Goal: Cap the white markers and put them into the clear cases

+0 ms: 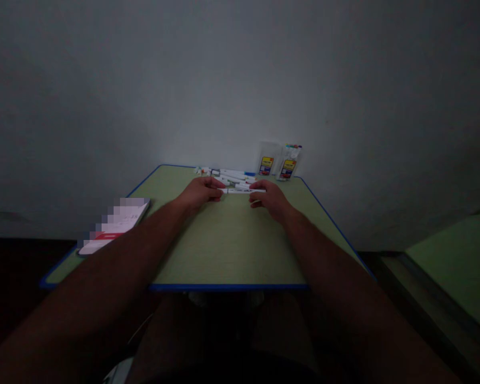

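A white marker pen [239, 191] lies level across the space between my two hands. My left hand [200, 193] pinches its left end with thumb and fingers. At the other end, my right hand [271, 196] has its fingers closed around the marker, and its fingertips partly hide that end. Just behind my hands lie several loose white marker pens [232, 174] in an uneven heap, one with a blue end. Small white pieces [202, 170], too small to name surely, sit at the heap's left.
Against the wall stand a clear case [266, 159] with a yellow label and a second clear case [288, 162] holding markers with coloured ends. A white and red flat item [118, 226], partly blurred out, lies at the left of the blue-edged green table [232, 250].
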Available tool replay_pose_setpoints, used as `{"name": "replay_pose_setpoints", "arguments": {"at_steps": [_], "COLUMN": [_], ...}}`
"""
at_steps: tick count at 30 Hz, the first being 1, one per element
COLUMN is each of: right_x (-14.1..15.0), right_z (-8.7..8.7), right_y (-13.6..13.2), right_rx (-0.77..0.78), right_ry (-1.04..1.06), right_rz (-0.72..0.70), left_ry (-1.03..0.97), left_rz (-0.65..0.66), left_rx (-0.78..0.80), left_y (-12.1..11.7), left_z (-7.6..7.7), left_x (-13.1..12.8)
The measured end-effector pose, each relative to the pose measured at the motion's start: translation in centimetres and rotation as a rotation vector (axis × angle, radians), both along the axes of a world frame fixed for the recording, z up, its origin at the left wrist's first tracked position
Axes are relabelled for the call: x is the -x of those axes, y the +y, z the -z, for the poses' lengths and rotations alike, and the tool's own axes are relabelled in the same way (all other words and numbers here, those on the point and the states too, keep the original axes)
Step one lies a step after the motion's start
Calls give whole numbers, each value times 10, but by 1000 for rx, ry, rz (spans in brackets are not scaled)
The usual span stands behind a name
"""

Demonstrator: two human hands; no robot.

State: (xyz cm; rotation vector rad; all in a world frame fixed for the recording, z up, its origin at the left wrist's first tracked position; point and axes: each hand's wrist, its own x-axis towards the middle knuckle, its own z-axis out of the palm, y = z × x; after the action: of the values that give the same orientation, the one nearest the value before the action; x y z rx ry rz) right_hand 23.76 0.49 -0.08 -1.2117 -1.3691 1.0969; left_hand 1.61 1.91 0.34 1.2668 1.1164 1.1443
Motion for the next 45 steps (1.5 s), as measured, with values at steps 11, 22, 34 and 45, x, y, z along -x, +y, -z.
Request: {"name": "replay_pose_setpoints", "arguments": {"at_steps": [11,22,34,45], "right_x": [-1,-2,-1,-2], "right_z": [3,4,3,1], "right_y": [2,2,0,-2], "right_rx": [22,37,40,41], "right_ry": [-7,5,-2,-2], "right_rz": [-26,-44,-29,-41], "left_ry": [-18,33,67,81], "left_rz": [-1,2,25,-6], "left_rx": [-13,-72,-107,-162], "left_y": [-1,-2,-3,-2], "left_z": [0,-1,-1,-2], "left_x": [0,1,1,0]}}
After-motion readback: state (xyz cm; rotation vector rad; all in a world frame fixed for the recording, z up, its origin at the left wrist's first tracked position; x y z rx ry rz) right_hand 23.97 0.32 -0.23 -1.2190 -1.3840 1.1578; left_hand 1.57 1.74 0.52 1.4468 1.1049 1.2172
